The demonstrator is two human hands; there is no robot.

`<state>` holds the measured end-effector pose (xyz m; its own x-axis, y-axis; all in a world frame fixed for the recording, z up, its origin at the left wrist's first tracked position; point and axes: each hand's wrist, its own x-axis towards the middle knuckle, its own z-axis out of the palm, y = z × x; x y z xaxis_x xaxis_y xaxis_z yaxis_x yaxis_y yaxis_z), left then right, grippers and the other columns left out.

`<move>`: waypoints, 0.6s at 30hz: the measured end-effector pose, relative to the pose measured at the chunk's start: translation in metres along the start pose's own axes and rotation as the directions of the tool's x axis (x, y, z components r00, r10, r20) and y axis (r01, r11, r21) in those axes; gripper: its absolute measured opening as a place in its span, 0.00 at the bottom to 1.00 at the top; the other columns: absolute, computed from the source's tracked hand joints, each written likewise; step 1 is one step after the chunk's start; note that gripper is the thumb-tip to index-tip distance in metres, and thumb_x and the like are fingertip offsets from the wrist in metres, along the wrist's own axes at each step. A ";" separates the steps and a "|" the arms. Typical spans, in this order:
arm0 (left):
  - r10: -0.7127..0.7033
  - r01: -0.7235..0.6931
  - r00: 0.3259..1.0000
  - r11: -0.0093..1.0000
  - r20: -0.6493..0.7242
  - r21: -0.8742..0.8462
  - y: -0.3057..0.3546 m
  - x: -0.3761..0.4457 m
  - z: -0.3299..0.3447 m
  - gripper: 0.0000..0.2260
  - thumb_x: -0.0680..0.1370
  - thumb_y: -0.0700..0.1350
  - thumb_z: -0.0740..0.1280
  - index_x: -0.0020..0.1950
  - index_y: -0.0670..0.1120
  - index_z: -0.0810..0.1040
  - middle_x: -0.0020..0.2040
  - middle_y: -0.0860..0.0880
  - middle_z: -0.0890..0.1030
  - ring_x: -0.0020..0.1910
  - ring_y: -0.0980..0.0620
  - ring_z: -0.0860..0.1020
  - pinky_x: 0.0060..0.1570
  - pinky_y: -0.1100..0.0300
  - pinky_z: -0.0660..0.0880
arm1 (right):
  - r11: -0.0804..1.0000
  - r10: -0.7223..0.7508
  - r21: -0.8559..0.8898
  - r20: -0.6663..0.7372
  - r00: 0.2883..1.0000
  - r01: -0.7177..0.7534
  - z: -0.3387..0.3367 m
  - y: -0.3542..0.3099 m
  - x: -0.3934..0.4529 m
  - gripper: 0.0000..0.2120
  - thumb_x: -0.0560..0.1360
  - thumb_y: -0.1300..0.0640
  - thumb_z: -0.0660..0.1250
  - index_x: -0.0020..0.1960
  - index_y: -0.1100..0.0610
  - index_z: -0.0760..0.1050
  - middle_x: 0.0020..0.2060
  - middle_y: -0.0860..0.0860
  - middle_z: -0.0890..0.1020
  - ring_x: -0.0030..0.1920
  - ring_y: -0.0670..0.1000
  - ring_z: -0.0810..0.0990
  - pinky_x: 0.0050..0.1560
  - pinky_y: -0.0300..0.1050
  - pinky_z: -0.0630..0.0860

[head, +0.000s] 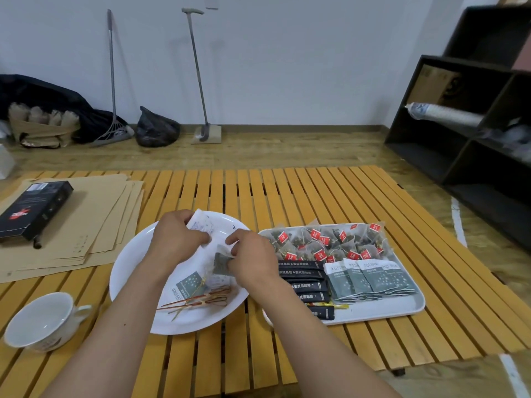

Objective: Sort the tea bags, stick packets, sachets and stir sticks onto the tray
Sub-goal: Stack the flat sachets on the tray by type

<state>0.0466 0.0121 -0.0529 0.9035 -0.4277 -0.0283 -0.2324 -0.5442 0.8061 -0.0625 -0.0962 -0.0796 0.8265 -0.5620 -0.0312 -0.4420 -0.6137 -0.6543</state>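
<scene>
Left hand [175,239] gripping white sachet [201,224], right hand [250,255] pinching upright tea bag [222,261]

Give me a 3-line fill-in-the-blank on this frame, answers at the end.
1. Both hands, left hand and right hand, work over the round white ____, not over the tray.
2. On the tray, the tea bags with red tags fill the ____ row, farthest from the person.
3. The stir sticks lie on the plate's near side, and the white cup stands to the ____ of it.

Answers: plate; back; left
</scene>
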 end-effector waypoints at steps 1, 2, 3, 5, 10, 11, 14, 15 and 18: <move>-0.002 0.003 1.000 0.999 0.006 -0.043 0.003 -0.003 -0.004 0.12 0.69 0.35 0.77 0.51 0.44 0.83 0.45 0.43 0.84 0.39 0.45 0.80 0.39 0.57 0.74 | 0.996 0.019 0.082 -0.020 1.000 -0.017 -0.007 0.001 0.001 0.23 0.72 0.63 0.74 0.65 0.50 0.78 0.53 0.48 0.82 0.53 0.52 0.81 0.44 0.43 0.76; 0.000 0.001 1.000 0.996 0.014 -0.088 0.007 -0.006 -0.006 0.11 0.70 0.35 0.77 0.50 0.45 0.83 0.44 0.44 0.84 0.38 0.47 0.79 0.37 0.58 0.73 | 0.987 0.033 0.156 -0.040 0.999 -0.026 -0.015 0.002 0.001 0.24 0.70 0.63 0.76 0.64 0.51 0.78 0.51 0.47 0.81 0.50 0.50 0.81 0.42 0.42 0.75; 0.001 0.002 1.000 0.991 0.023 -0.134 0.009 -0.009 -0.007 0.11 0.71 0.36 0.77 0.50 0.46 0.82 0.43 0.46 0.84 0.36 0.49 0.79 0.36 0.60 0.73 | 0.973 0.043 0.229 -0.057 0.997 -0.029 -0.025 0.003 0.000 0.25 0.69 0.62 0.78 0.64 0.51 0.78 0.51 0.46 0.81 0.49 0.50 0.81 0.41 0.42 0.77; 0.015 -0.001 0.998 0.978 0.065 -0.210 0.017 -0.018 -0.007 0.09 0.72 0.38 0.78 0.48 0.48 0.82 0.42 0.49 0.84 0.35 0.51 0.79 0.34 0.60 0.74 | 0.917 0.080 0.395 -0.059 0.995 -0.051 -0.044 0.007 -0.004 0.25 0.66 0.64 0.81 0.61 0.52 0.79 0.50 0.47 0.82 0.49 0.52 0.83 0.46 0.49 0.83; 0.054 0.077 0.928 0.940 0.370 -0.332 0.034 -0.031 0.007 0.12 0.73 0.45 0.77 0.56 0.48 0.85 0.49 0.49 0.88 0.50 0.48 0.84 0.48 0.56 0.78 | 0.808 0.090 0.583 0.010 0.996 -0.079 -0.084 0.035 -0.027 0.26 0.62 0.65 0.84 0.57 0.54 0.80 0.46 0.52 0.87 0.46 0.53 0.87 0.48 0.52 0.85; 0.055 0.112 0.903 0.928 0.425 -0.356 0.038 -0.034 0.010 0.13 0.74 0.46 0.77 0.57 0.47 0.85 0.51 0.49 0.88 0.51 0.48 0.84 0.49 0.56 0.77 | 0.806 0.100 0.586 0.006 0.995 -0.085 -0.090 0.043 -0.033 0.26 0.62 0.64 0.84 0.57 0.54 0.81 0.45 0.53 0.87 0.46 0.54 0.87 0.50 0.54 0.85; 0.080 0.125 0.864 0.922 0.496 -0.365 0.048 -0.041 0.022 0.13 0.74 0.46 0.76 0.57 0.47 0.85 0.51 0.49 0.88 0.50 0.49 0.83 0.48 0.57 0.76 | 0.793 0.140 0.596 0.019 0.990 -0.124 -0.107 0.064 -0.046 0.25 0.62 0.66 0.84 0.56 0.55 0.81 0.44 0.55 0.88 0.46 0.59 0.87 0.48 0.57 0.85; 0.093 0.095 0.863 0.935 0.496 -0.341 0.052 -0.044 0.027 0.13 0.73 0.46 0.77 0.56 0.48 0.85 0.50 0.50 0.88 0.49 0.50 0.84 0.48 0.58 0.76 | 0.784 0.145 0.606 0.035 0.989 -0.136 -0.113 0.070 -0.050 0.24 0.63 0.67 0.83 0.56 0.56 0.81 0.45 0.56 0.88 0.46 0.59 0.87 0.47 0.56 0.85; 0.121 0.050 0.856 0.949 0.503 -0.313 0.063 -0.052 0.047 0.14 0.72 0.46 0.78 0.56 0.49 0.85 0.48 0.52 0.88 0.47 0.53 0.85 0.44 0.60 0.78 | 0.769 0.132 0.624 0.062 0.989 -0.142 -0.130 0.080 -0.057 0.22 0.64 0.67 0.82 0.56 0.57 0.82 0.46 0.59 0.87 0.43 0.52 0.88 0.40 0.41 0.83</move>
<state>-0.0319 -0.0333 -0.0285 0.5644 -0.7945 -0.2241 -0.0626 -0.3119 0.9481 -0.1907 -0.1853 -0.0319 0.7810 -0.6026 -0.1642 -0.2396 -0.0462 -0.9698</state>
